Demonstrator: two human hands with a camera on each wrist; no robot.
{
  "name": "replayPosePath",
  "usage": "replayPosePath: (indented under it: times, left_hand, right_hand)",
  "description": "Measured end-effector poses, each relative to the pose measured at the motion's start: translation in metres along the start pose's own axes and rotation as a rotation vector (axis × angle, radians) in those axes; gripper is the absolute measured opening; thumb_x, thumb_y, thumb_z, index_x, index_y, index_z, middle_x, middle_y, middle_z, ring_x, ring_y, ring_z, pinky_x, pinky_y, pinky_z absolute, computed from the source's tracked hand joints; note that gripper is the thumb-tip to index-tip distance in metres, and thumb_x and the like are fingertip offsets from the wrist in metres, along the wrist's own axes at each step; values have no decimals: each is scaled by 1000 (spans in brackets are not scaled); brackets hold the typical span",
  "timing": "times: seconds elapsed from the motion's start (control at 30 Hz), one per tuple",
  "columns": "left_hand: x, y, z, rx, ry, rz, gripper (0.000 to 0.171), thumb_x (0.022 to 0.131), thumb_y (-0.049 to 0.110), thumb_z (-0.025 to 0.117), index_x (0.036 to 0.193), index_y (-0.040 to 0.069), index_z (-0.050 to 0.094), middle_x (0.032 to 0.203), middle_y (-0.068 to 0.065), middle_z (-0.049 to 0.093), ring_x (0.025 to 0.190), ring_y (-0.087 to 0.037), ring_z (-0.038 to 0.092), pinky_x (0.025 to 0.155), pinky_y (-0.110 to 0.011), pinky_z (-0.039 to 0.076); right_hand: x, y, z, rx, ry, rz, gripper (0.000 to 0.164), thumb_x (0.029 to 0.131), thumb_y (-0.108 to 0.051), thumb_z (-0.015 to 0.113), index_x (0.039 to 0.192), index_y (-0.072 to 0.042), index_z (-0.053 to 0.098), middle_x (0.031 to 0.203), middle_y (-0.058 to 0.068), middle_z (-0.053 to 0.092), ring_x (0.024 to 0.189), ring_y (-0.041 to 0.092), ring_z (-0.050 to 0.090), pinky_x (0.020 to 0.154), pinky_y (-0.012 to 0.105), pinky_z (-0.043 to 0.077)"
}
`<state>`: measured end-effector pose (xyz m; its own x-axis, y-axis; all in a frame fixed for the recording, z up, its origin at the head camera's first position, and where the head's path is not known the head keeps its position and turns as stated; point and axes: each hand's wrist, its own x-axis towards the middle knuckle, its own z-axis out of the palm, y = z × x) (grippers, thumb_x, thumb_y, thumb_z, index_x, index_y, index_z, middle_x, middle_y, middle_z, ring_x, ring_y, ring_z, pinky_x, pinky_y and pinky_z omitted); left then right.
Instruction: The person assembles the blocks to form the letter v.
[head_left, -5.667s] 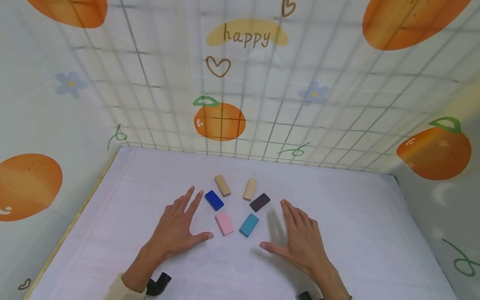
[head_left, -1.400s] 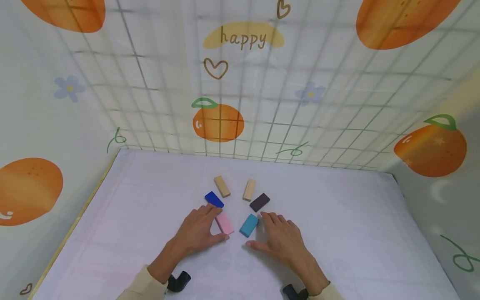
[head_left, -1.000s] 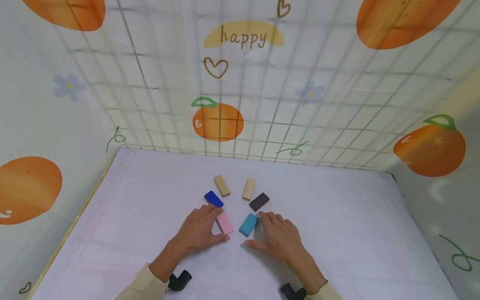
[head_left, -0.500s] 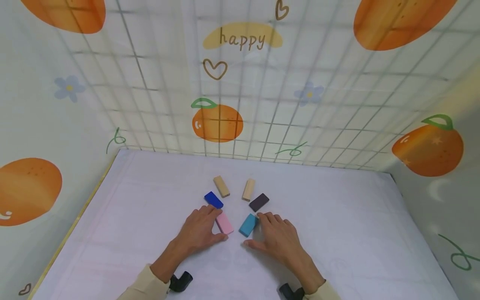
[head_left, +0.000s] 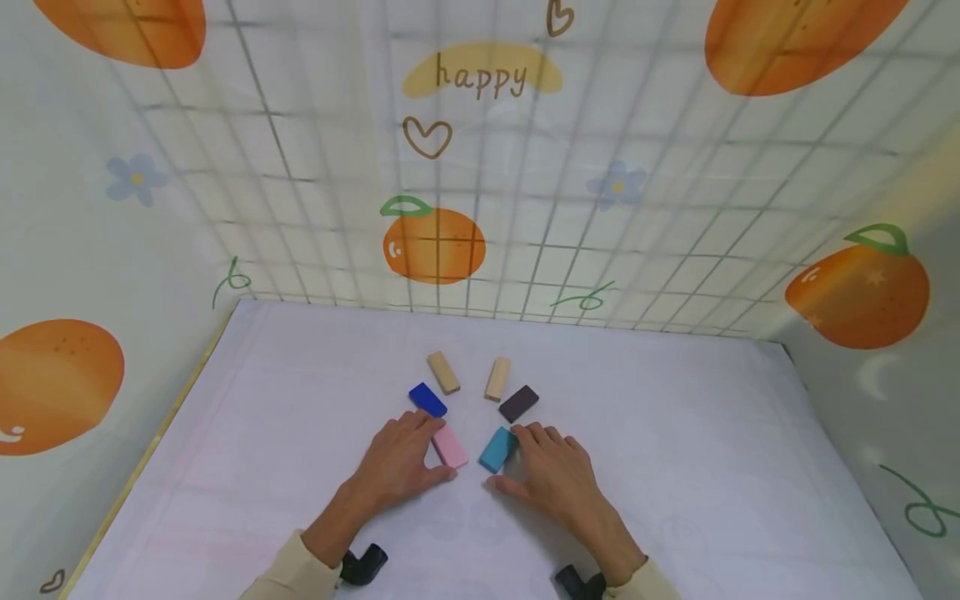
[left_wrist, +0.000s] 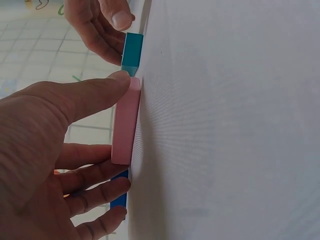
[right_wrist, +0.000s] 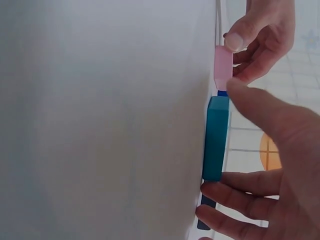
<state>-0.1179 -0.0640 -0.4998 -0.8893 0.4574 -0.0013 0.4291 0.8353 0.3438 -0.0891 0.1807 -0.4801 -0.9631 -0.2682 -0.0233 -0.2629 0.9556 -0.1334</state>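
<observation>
One pink block (head_left: 451,448), spanned by the left hand (head_left: 397,462), and teal block (head_left: 495,451), bracketed by the right hand (head_left: 553,469), lie short of the worktop (head_left: 690,450)'s far edge. Left pinch: cannot tell. Right fingers: unclosed.

On the table (head_left: 675,450), three blocks (head_left: 427,400) are lying left of three others (head_left: 519,404), while the left hand (head_left: 397,462) and right hand (head_left: 557,472) are flanking the nearest pair (head_left: 451,448).

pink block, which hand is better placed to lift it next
Probably the left hand: its thumb and fingers lie at opposite ends of the pink block. The right hand is at the teal block, and would have to reach past it.
</observation>
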Motion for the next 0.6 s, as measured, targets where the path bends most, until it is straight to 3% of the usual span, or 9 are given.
replayPosePath:
  times: [0.4,0.6]
  left_hand:
    - [1,-1,1,4,22,16,73,83,55,78,137,9,61,131,-9,62,118,-25,58,98,-44,48]
    - [0,-1,1,-6,23,17,73,83,54,78,137,9,61,131,-9,62,118,-25,58,98,-44,48]
  right_hand:
    - [1,-3,-1,-43,6,5,73,83,-58,77,132,-6,62,121,9,63,109,29,61,84,47,52]
    - [4,-6,-1,-18,-18,39,80,79,-62,78,132,-5,61,121,11,63,109,30,60,86,50,51]
